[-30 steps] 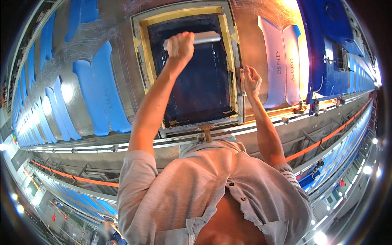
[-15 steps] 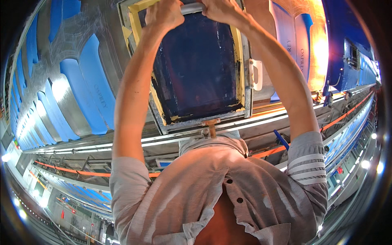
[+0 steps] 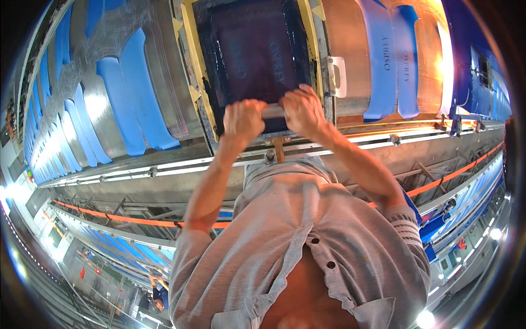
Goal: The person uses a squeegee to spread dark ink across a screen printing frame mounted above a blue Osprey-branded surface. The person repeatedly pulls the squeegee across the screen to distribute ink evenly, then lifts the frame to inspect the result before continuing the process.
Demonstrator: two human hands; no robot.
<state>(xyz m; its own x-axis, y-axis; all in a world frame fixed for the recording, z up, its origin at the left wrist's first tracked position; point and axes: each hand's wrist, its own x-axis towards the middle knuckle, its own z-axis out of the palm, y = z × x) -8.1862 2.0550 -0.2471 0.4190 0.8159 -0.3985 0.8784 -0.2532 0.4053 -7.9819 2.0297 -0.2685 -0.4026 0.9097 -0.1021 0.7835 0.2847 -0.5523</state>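
Both fists grip the grey bar of a screen-printing squeegee [image 3: 273,111]. My left hand [image 3: 244,122] wraps its left end and my right hand [image 3: 303,114] its right end, with a short stretch of bar showing between them. The squeegee lies across the near part of a dark screen mesh [image 3: 255,49]; its blade is mostly hidden beneath my hands. Around the mesh runs a screen frame [image 3: 191,60] edged with yellow tape. Faint lettering shows through the mesh beyond my hands.
A white handle [image 3: 340,77] sticks out from the frame's right side, and a brown bracket [image 3: 279,149] sits at its near edge. Blue cut pieces [image 3: 121,104] lie along the metal table, with more blue pieces [image 3: 382,66] at right. A metal rail [image 3: 181,165] borders the table.
Both hands have drawn the squeegee from the frame's far end toward me, to its near part. My elbows are now bent. Lettering has become visible through the mesh.
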